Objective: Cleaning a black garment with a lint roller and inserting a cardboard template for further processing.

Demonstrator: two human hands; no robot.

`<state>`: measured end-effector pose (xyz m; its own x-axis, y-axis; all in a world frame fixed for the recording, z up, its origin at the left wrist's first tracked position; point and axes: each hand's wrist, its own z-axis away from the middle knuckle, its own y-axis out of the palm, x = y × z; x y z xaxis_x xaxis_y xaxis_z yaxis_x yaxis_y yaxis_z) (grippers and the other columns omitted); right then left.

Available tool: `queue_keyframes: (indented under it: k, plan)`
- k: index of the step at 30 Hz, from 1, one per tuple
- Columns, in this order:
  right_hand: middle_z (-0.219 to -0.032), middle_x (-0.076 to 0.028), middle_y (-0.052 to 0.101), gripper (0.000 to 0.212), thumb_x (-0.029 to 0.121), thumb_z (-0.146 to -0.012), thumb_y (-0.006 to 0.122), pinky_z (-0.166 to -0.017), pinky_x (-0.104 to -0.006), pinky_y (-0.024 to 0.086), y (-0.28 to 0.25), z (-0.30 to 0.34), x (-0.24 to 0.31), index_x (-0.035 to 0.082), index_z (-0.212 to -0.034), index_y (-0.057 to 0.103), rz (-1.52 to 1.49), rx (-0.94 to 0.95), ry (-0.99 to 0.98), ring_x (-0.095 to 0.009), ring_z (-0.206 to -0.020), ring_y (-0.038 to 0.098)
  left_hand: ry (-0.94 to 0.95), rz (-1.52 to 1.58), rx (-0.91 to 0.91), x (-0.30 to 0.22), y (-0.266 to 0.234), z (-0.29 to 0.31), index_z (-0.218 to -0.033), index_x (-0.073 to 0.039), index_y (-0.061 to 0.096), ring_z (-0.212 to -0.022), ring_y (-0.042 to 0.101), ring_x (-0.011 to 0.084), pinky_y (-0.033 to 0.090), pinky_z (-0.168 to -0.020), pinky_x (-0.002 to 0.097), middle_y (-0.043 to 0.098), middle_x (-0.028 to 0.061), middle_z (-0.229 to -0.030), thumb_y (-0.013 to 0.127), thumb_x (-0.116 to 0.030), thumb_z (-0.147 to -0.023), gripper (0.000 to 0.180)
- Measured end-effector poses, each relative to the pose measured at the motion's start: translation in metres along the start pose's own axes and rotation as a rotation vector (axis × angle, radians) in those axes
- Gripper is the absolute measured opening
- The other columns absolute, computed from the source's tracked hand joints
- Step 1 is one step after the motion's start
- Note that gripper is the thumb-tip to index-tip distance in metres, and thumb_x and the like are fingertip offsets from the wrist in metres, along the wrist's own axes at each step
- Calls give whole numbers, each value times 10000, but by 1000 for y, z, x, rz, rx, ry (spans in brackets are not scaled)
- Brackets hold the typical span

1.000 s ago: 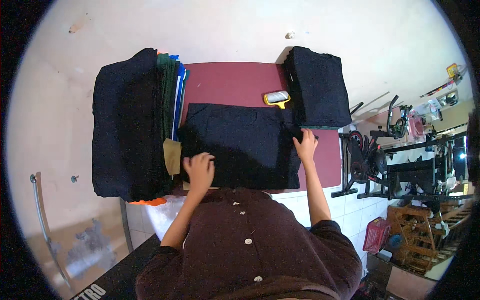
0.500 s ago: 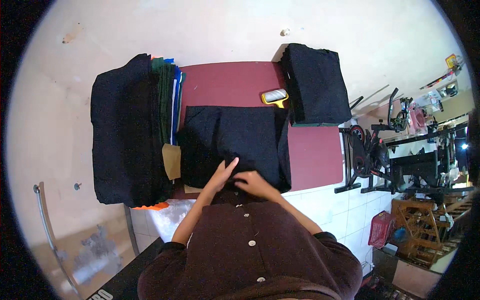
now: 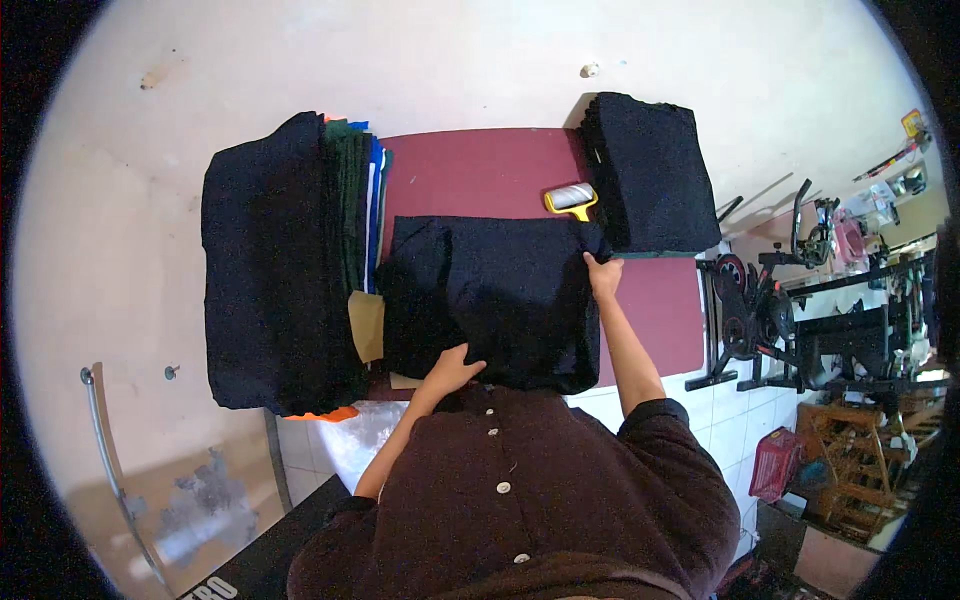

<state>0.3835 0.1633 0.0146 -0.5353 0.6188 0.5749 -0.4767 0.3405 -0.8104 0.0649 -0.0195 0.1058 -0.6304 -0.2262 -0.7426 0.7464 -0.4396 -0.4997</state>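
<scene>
A folded black cloth [image 3: 510, 290] lies in front of me on a dark red tabletop [image 3: 460, 170]. My left hand [image 3: 452, 372] rests on its near edge, left of the middle, with the thumb and a finger apart. At the cloth's right edge, near the far corner, my right hand [image 3: 604, 276] pinches the fabric, its thumb on top and the other fingers partly hidden. A lint roller [image 3: 572, 200] with a yellow handle lies just beyond the far right corner.
A tall stack of black cloths [image 3: 275, 270] stands at the left, with green, blue and white layers along its side. Brown card [image 3: 366, 325] sticks out beside it. Another black stack [image 3: 655, 175] is at the far right. An exercise bike [image 3: 750, 300] stands beyond the table.
My right hand has gone from the near edge, beside my left hand, to the cloth's right edge and grips it there. My left hand has shifted slightly nearer to me. The view has shifted a little.
</scene>
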Motion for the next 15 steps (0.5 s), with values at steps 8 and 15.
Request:
queue_keyframes:
  k: [8, 15]
  plan:
    - [-489, 18, 437, 216, 221, -823, 539, -388, -266, 325, -2, -33, 6, 51, -691, 551, -477, 231, -298, -89, -410, 407, 29, 288, -151, -28, -46, 27, -1049, 91, 520, -818, 597, 156, 494, -679, 287, 602, 131, -1008, 625, -184, -827, 369]
    - [-1033, -80, 605, 298, 240, -837, 509, -869, -353, 411, -134, -17, 69, 29, -1041, 560, -1213, 809, 142, -216, -922, 554, 2, 556, -482, -57, -143, 65, -1080, 23, 544, -797, 558, 117, 474, -676, 257, 593, 30, -925, 603, -158, -841, 306]
